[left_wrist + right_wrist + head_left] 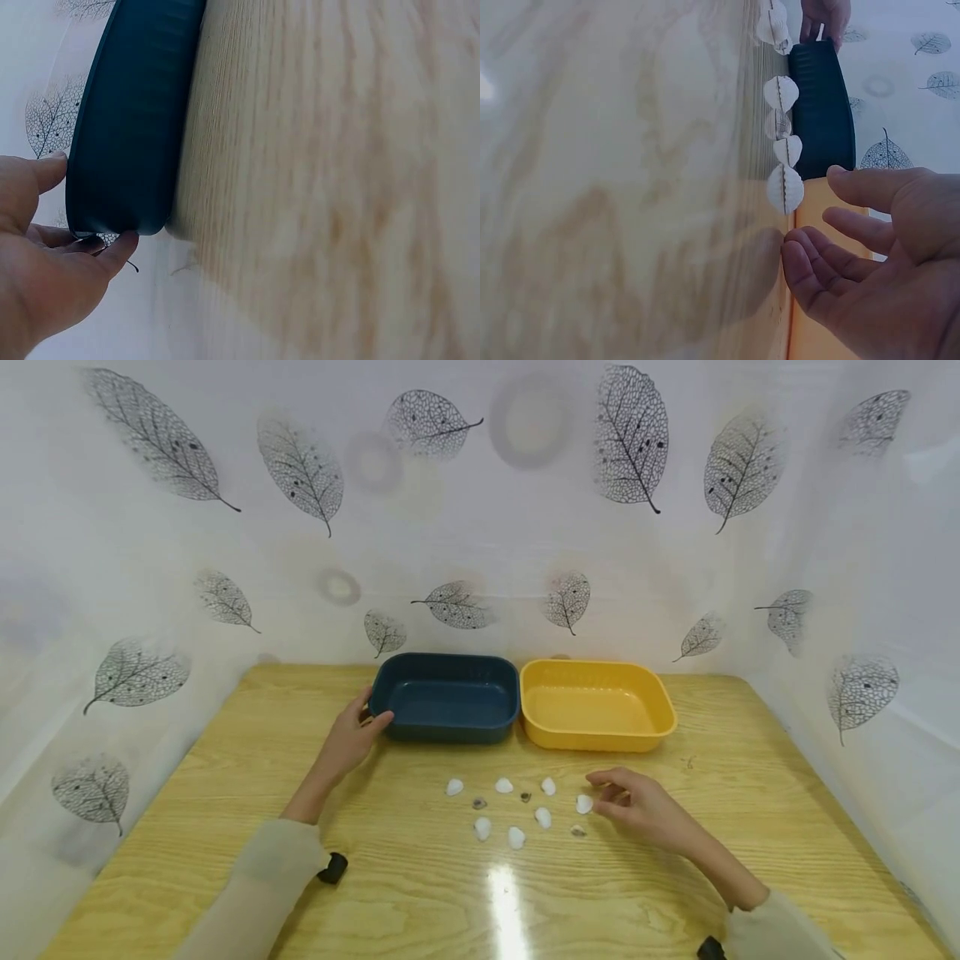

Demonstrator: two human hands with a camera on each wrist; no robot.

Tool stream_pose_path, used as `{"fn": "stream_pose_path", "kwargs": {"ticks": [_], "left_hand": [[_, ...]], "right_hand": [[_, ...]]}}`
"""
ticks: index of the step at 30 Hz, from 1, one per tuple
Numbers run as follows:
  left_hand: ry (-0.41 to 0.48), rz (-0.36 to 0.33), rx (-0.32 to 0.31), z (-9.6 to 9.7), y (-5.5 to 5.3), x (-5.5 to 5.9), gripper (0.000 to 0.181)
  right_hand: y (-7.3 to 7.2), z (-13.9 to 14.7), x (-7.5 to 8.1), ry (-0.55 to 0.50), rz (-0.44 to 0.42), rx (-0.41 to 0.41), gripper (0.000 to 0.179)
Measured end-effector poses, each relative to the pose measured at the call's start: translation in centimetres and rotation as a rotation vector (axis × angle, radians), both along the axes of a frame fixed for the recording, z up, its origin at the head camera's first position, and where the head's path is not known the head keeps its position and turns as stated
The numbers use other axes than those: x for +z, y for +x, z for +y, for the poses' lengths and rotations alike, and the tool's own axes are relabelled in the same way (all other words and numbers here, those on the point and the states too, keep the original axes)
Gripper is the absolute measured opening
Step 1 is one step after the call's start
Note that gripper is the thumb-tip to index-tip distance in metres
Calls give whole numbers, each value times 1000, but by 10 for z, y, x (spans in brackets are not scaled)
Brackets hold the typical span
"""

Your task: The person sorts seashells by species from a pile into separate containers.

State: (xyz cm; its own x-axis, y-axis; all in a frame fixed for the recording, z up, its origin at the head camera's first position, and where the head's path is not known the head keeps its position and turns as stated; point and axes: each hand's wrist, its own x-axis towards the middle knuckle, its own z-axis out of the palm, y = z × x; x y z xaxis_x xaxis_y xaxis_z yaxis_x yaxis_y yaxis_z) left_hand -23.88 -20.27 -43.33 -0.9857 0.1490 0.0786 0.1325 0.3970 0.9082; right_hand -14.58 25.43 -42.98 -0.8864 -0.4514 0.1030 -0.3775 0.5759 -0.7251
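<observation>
My left hand (351, 739) touches the left end of a dark blue plastic bin (442, 732), thumb near the front corner and fingers along the end wall. In the left wrist view, its fingers lie loosely against the end of the bin (131, 112). My right hand (641, 806) hovers low over the table with loosely bent fingers and nothing visible between them. Beside its fingertips lies a white seashell (583, 804). In the right wrist view, the ribbed edge of a white shell (785, 189) shows just beyond the fingers. Several white shells (516, 837) lie scattered to the left.
A yellow bin (592, 742) stands against the blue one's right side. Among the white shells are 3 smaller brownish ones, including a small shell (577, 831) near the right hand. Everything rests on a wooden table (405, 893). A leaf-patterned curtain (480, 527) surrounds the back and sides.
</observation>
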Motion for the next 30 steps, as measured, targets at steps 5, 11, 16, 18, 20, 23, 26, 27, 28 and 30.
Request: {"fn": "stream_pose_path", "kwargs": {"ticks": [5,11,16,18,20,23,26,27,28,30], "left_hand": [[-9,-8,1,0,0,1,74],[-28,-26,3,2,5,9,75],[-71,-18,21,1,2,6,74],[-84,-15,23,1,1,5,74],[-95,-15,27,0,0,4,75],[-109,-7,29,-1,0,3,75],[-105,-4,31,-1,0,2,76],[-103,-3,30,-1,1,2,76],[-100,-5,31,-1,1,2,76],[-103,-2,29,-2,1,2,76]], "right_hand": [[-3,-3,0,33,-17,28,39],[-5,-4,0,79,2,77,38],[-7,-5,-1,103,40,101,32],[-7,-6,-2,117,39,92,30],[-8,-7,-2,129,35,80,29],[-8,-10,-3,140,27,58,28],[-8,-12,-3,153,27,42,27],[-7,-13,-3,157,28,39,26],[-7,-14,-3,160,29,33,25],[-6,-15,-3,165,30,23,23]]}}
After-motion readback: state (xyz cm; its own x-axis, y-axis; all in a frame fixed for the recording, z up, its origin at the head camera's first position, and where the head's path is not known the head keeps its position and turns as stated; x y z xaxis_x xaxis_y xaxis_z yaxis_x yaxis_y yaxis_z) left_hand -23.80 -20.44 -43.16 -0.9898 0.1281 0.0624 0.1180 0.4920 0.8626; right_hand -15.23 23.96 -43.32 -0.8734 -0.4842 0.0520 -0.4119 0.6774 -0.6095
